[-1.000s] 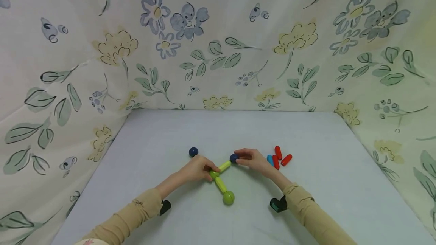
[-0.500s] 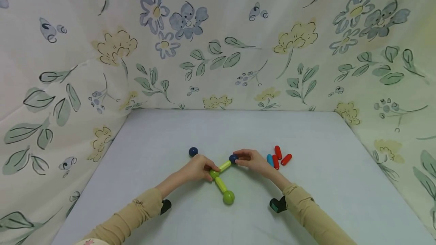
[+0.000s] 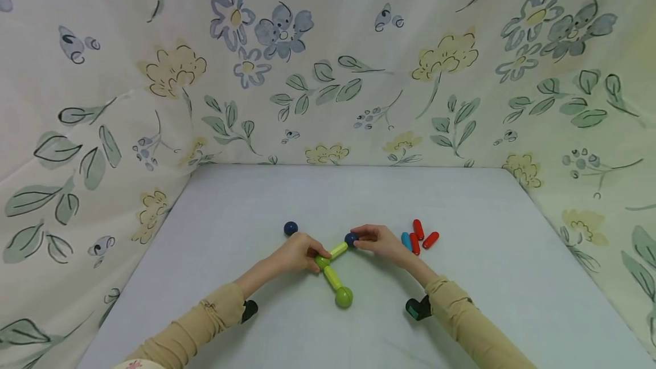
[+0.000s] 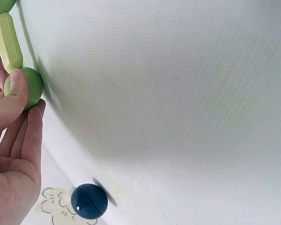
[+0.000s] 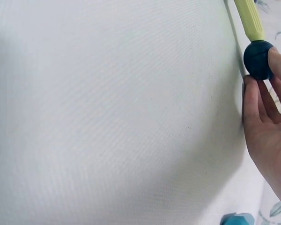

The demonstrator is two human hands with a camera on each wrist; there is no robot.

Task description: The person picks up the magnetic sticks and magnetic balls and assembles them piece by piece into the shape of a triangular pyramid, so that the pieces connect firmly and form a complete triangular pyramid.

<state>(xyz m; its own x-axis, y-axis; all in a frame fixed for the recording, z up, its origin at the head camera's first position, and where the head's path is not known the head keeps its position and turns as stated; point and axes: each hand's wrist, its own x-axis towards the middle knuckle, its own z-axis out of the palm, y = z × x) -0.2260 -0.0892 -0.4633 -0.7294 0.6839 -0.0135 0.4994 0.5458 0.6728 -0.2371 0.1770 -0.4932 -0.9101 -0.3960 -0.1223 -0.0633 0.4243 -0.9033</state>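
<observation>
My left hand (image 3: 296,253) pinches a green ball (image 4: 32,89) between thumb and fingers. From that ball run two light green ribbed rods: one rod (image 3: 332,279) leads toward me to a second green ball (image 3: 344,298), the other rod (image 3: 339,251) slants away to the right. At the far end of the slanting rod sits a dark blue ball (image 5: 258,60), touching the rod's tip. My right hand (image 3: 379,240) grips this blue ball with thumb and fingertips, seen closely in the right wrist view.
Another dark blue ball (image 3: 291,228) lies on the white table (image 3: 348,192) behind my left hand. To the right of my right hand are several short rods, a blue rod (image 3: 406,241) and red rods, one red rod (image 3: 431,240) lying apart. A flowered cloth (image 3: 328,113) hangs behind the table.
The dark blue ball in my right hand has shifted slightly left and now meets the end of the slanting rod. My left hand has kept its grip on the green ball in the same place.
</observation>
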